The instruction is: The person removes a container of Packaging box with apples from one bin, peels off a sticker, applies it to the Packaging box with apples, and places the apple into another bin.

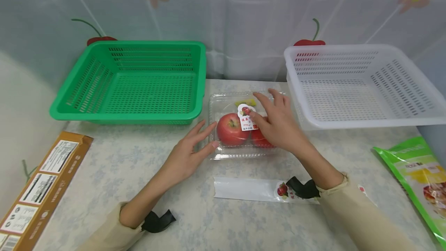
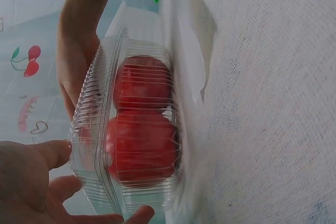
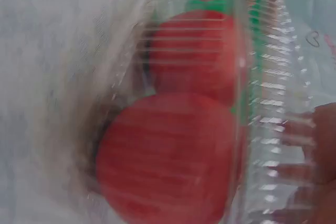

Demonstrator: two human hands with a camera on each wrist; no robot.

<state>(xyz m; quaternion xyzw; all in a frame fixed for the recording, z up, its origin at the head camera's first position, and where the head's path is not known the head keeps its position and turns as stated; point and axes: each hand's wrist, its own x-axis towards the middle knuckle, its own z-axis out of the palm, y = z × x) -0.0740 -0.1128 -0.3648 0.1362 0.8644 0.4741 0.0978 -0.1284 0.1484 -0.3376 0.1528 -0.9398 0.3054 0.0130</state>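
a: what lay nearest on the desk (image 1: 115,165)?

b: a brown carton (image 1: 42,189) at the near left edge, a green bag (image 1: 418,173) at the near right, and a white strip (image 1: 251,189) with an apple sticker just below the right forearm.

a: and the hands?

b: the left hand (image 1: 189,152) lay with straight, relaxed fingers (image 1: 203,127) touching the left end of the box (image 1: 228,148), thumb at its near corner. the right hand (image 1: 278,125) rested on the lid, fingers spread flat over the label (image 1: 246,118), gripping nothing.

a: where was the box?

b: in the middle of the desk, between the two hands, closed. two apples (image 1: 231,129) sat inside side by side; the right one was mostly hidden under the right hand. the left wrist view showed the ribbed clear wall with both apples behind it.

a: and farther back?

b: a green basket (image 1: 136,82) at far left and a white basket (image 1: 362,84) at far right, its near corner just beside the box. behind them hung a cloth (image 1: 244,18) with cherries and flowers.
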